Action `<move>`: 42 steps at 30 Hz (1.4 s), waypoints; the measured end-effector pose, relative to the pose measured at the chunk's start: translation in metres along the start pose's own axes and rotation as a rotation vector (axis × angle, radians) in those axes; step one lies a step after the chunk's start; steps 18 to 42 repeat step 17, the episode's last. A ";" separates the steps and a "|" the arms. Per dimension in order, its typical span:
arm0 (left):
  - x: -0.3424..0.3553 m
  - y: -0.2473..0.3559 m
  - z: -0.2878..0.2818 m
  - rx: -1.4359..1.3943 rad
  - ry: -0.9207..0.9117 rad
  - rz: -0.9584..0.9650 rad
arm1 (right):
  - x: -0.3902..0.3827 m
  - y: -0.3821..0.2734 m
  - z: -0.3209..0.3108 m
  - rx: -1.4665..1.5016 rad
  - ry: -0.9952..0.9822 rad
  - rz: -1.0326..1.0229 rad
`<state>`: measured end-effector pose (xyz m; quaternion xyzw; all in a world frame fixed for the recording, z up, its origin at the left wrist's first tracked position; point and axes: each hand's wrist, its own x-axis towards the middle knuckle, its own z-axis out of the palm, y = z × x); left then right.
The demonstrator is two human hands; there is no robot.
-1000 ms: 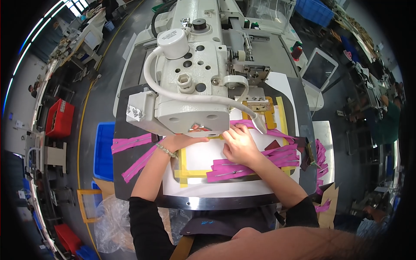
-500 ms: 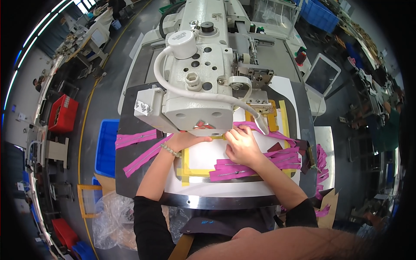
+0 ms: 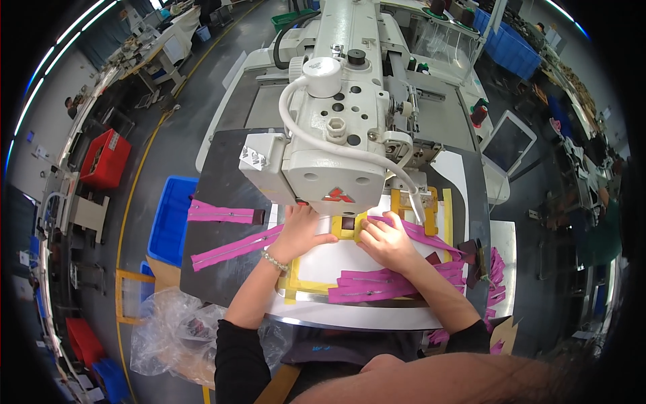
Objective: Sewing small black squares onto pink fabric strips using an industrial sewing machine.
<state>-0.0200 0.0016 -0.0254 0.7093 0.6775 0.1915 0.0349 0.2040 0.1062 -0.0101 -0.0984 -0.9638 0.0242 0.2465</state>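
Note:
Beneath the white sewing machine head, a small yellow frame with a dark brown piece in its window lies between my hands. My left hand rests palm down to the left, fingers stretched toward the machine and thumb reaching to the frame's edge. A pink zipper runs from the left up to this hand. My right hand is closed, its curled fingers at the frame's right edge on another pink zipper; their tips are partly hidden.
Several pink zippers lie by my right forearm, and one brown-ended zipper at the left. A yellow-taped white sheet covers the plate. A blue bin stands left, a screen right, a plastic bag lower left.
The view has shifted, so the machine sits farther right and lower. My left fingers now point toward the machine instead of sideways, and the yellow frame with its brown piece shows between my hands.

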 end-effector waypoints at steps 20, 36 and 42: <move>-0.004 0.017 0.007 0.008 0.101 -0.056 | 0.031 0.051 0.000 -0.076 -0.141 0.373; -0.004 0.017 0.007 0.008 0.101 -0.056 | 0.031 0.051 0.000 -0.076 -0.141 0.373; -0.004 0.017 0.007 0.008 0.101 -0.056 | 0.031 0.051 0.000 -0.076 -0.141 0.373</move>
